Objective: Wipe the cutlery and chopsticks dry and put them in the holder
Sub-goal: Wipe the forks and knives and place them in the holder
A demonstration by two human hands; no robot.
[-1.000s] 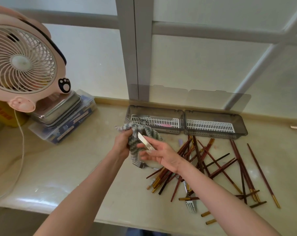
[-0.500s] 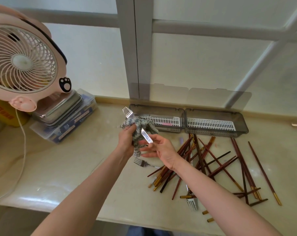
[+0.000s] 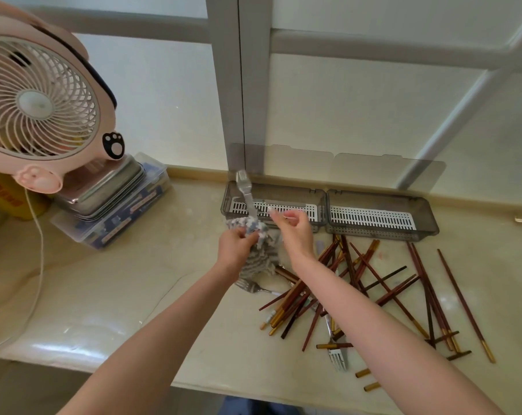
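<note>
My left hand [image 3: 235,245] grips a grey-and-white cloth [image 3: 261,256] wrapped round the handle of a metal fork [image 3: 245,191]. The fork stands nearly upright, tines up, in front of the left holder tray [image 3: 228,202]. My right hand [image 3: 294,232] hovers just right of the cloth with curled fingers and nothing visible in them. The grey holder has two trays with white slotted inserts; the right tray [image 3: 430,217] lies beside the left. Several brown chopsticks [image 3: 370,277] lie scattered on the counter. Another fork [image 3: 250,287] lies under the cloth, a third fork [image 3: 338,357] near the front edge.
A pink desk fan [image 3: 41,103] stands at the left over stacked metal trays and a plastic box [image 3: 113,211]; its white cord [image 3: 39,244] trails across the counter. The holder's clear lids [image 3: 373,172] lean against the window. The counter edge [image 3: 134,363] runs close in front.
The fork has swung from slanting to nearly upright. My right hand has let go of its handle end and moved right. Both hands have shifted towards the holder.
</note>
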